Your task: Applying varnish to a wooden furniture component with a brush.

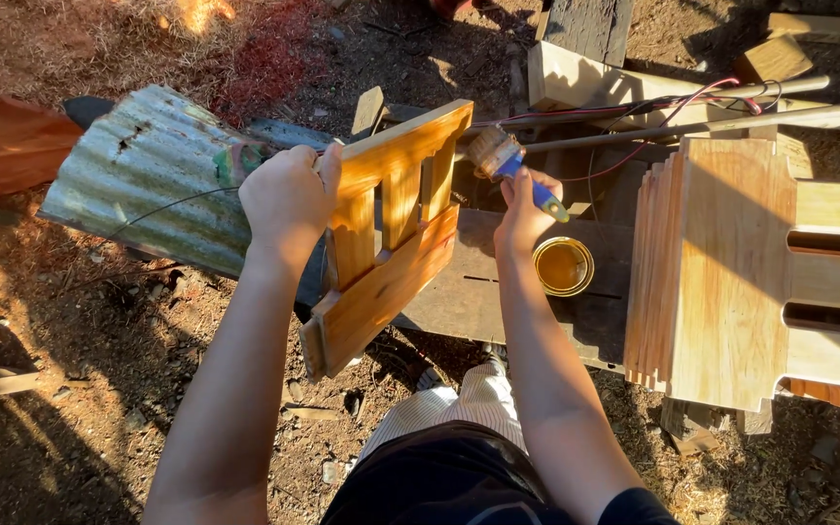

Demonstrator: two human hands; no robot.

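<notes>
While the left hand [289, 194] grips the tilted wooden frame [391, 228] by its upper edge, the right hand [522, 216], fingers closed round a paintbrush [512, 165], sits just beside the frame's upper end.

Free room lies near left, over the bare dirt ground [70, 389]; nothing stands there but small stones; the far left is blocked by a rusted corrugated metal sheet [148, 165]; the slatted amber-varnished wooden panel [391, 224] fills the middle, tilted on the dark plank counter [469, 292]; just right of it an open round tin of amber varnish [563, 265] narrows the gap; the stack of pale wooden panels [721, 272] walls off the right; metal rods and red and black wires [692, 107] cross the far side.
</notes>
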